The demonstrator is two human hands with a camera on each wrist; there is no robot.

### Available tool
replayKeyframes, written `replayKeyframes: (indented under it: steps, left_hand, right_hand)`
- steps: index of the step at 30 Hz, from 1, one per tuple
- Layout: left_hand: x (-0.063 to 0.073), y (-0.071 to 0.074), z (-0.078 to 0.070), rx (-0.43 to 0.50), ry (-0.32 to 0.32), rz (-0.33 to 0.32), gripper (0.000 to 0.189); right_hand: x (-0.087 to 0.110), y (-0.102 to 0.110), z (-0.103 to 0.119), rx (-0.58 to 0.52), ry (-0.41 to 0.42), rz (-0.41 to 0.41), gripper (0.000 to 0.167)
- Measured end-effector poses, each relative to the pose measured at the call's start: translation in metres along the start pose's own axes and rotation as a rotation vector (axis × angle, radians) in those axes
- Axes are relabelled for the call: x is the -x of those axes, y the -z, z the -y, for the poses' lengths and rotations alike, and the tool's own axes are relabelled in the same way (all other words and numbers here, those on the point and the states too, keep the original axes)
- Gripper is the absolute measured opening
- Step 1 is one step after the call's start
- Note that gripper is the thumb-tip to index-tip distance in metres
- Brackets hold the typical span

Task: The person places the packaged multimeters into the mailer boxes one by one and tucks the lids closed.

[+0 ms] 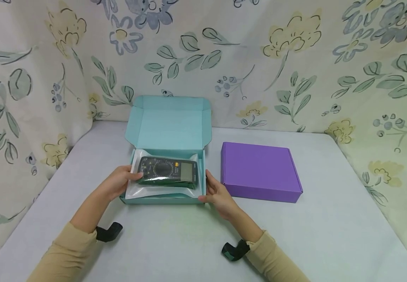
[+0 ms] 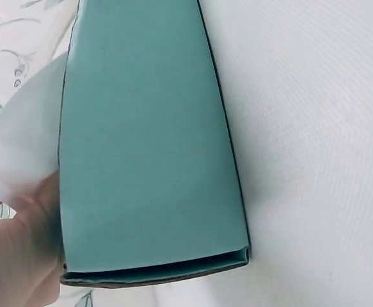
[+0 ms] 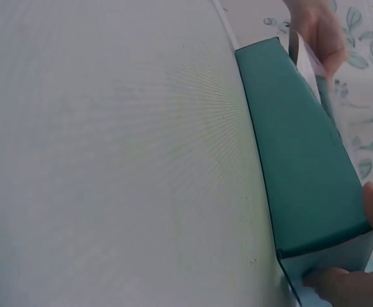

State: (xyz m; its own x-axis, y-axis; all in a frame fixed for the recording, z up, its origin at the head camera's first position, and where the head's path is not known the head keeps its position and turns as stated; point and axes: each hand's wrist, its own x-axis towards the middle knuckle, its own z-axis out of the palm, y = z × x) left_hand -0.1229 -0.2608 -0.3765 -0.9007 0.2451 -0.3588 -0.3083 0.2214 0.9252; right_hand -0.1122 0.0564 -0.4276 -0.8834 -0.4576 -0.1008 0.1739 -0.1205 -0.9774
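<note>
A teal cardboard box (image 1: 169, 201) stands on the table with its lid raised at the back. Inside it a black digital multimeter (image 1: 162, 169) lies in a clear and white plastic bag (image 1: 143, 192), its screen toward the right. My left hand (image 1: 120, 181) pinches the bagged multimeter at its left end, thumb on top, the other fingers mostly hidden. At the other side my right hand (image 1: 221, 197) grips the box's right wall, with the thumb at the front corner. The right wrist view shows the thumb and a finger of this right hand (image 3: 352, 284) at the box's end.
A closed purple box (image 1: 259, 170) lies to the right of the teal one. White cloth (image 1: 330, 227) covers the table, and a floral curtain (image 1: 238, 58) hangs behind it and at both sides. Black wrist cameras (image 1: 109, 232) sit near the tan sleeves (image 1: 67, 250).
</note>
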Motion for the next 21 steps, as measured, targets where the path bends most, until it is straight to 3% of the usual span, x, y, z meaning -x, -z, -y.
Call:
replayKeyframes:
  steps: [6, 14, 21]
  left_hand:
    - [0.0001, -0.0033, -0.0016, -0.145, 0.017, -0.027, 0.060]
    - [-0.0045, -0.0047, -0.0019, -0.339, -0.042, -0.158, 0.054]
    - [-0.0082, -0.0069, -0.0065, -0.601, -0.029, -0.265, 0.050]
  right_hand:
    - [-0.0002, -0.0008, -0.0002, 0.008, 0.001, -0.011, 0.090]
    - [-0.0007, -0.0018, 0.0000, 0.010, -0.013, -0.020, 0.091]
    - [-0.0003, -0.0027, 0.0005, 0.003, -0.012, -0.021, 0.090]
